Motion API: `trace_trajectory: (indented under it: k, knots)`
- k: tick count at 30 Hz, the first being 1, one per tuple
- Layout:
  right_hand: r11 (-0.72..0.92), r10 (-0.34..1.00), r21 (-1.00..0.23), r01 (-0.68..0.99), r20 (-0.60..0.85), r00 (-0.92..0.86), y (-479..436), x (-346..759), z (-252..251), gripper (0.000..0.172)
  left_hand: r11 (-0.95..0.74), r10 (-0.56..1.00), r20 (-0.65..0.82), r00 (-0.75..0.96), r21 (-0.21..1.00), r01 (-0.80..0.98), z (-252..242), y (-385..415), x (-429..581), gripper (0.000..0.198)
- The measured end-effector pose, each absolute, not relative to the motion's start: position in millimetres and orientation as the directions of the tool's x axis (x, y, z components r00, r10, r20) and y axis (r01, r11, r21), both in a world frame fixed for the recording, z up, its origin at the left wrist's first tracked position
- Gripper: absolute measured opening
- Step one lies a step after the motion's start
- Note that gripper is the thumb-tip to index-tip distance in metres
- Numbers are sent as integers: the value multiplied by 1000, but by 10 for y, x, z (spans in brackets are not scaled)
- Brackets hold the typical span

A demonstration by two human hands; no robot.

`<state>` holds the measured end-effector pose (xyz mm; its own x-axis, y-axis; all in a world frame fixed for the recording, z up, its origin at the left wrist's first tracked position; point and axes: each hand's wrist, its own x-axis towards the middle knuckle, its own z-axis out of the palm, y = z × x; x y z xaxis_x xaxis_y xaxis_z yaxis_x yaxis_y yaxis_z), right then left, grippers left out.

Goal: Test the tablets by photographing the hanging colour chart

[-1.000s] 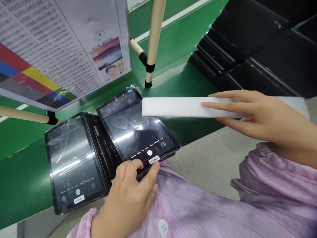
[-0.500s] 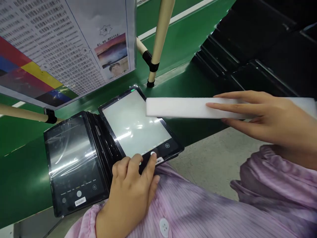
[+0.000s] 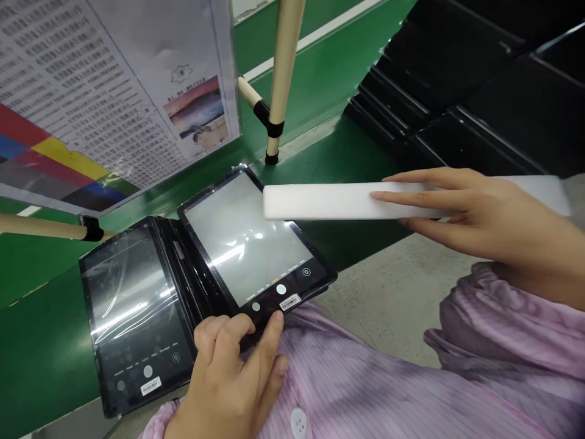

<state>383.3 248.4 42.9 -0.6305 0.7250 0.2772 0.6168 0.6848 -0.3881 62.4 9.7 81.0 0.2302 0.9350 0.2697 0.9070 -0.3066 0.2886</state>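
My right hand [image 3: 493, 213] grips a long white foam block [image 3: 315, 202], fingers along its side. The block is held level above the far right part of a tablet [image 3: 228, 225]. That tablet has a pale, bright camera screen with a round white shutter button and a small barcode label at its near edge. My left hand [image 3: 237, 372] is at this near edge and holds nothing; its index finger is stretched out beside the label and the other fingers are bent. On the left lies a second tablet [image 3: 132, 292] with a darker camera screen, partly reflecting light.
Several stacked dark tablets [image 3: 439, 79] fill the back right of the green bench [image 3: 315, 152]. A printed test chart [image 3: 128, 91] stands behind the tablets, by a cream pipe frame [image 3: 283, 61]. Grey floor [image 3: 379, 286] shows beyond the bench edge.
My left index finger has moved off the shutter button toward me, to the tablet's near edge. A row of mode words now shows on the screen. The foam block stays held in my right hand.
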Motion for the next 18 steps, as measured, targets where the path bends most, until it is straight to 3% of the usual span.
trace_trajectory:
  k: [7,13,18]
  knots:
    - [588,805,-424,689,221,-551,2330,3736,386,39,-303,932,279,233,240,922,768,111,599,32]
    - [444,887,-385,809,313,-338,2340,3528,38,47,-379,913,229,338,169,910,758,102,586,40]
    - [270,963,-367,890,96,-252,2402,3317,-335,50,-361,917,237,322,144,921,774,64,580,43]
